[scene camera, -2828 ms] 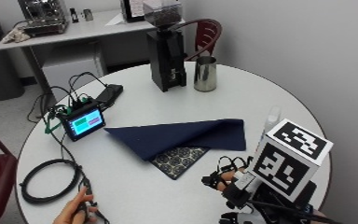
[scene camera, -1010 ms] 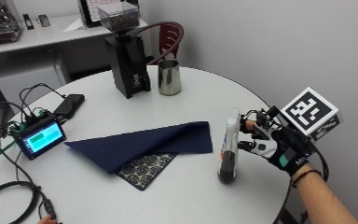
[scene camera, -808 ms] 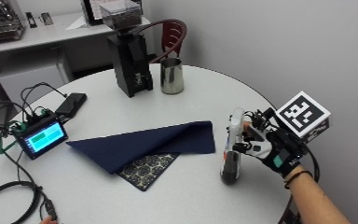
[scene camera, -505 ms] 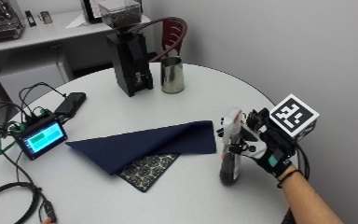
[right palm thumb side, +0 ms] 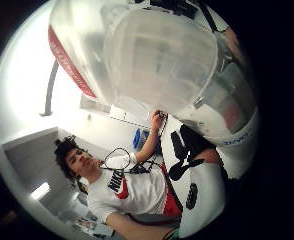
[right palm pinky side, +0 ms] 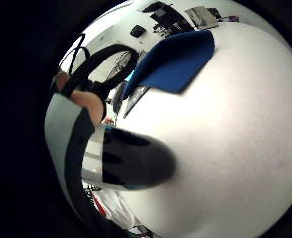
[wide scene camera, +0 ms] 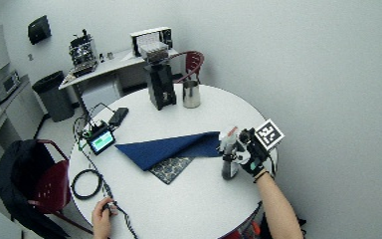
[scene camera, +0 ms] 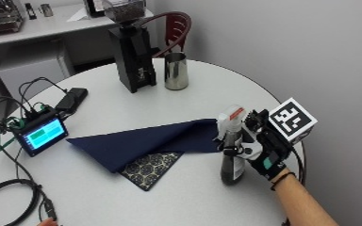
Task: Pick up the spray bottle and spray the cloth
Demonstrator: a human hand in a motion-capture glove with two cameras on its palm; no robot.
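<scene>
On round table point(scene camera: 168, 197): dark spray bottle point(scene camera: 231, 162).

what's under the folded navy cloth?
A dark patterned mat pokes out from beneath the navy blue cloth, lying on the round white table. Only its near corner shows; how far it extends under the cloth is covered.

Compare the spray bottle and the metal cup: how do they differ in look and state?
The spray bottle is dark below with a white trigger head; the metal cup is plain shiny steel, open at the top. The gloved right hand grips the spray bottle beside the blue cloth; the metal cup stands untouched beside the black grinder. Both stand upright.
</scene>
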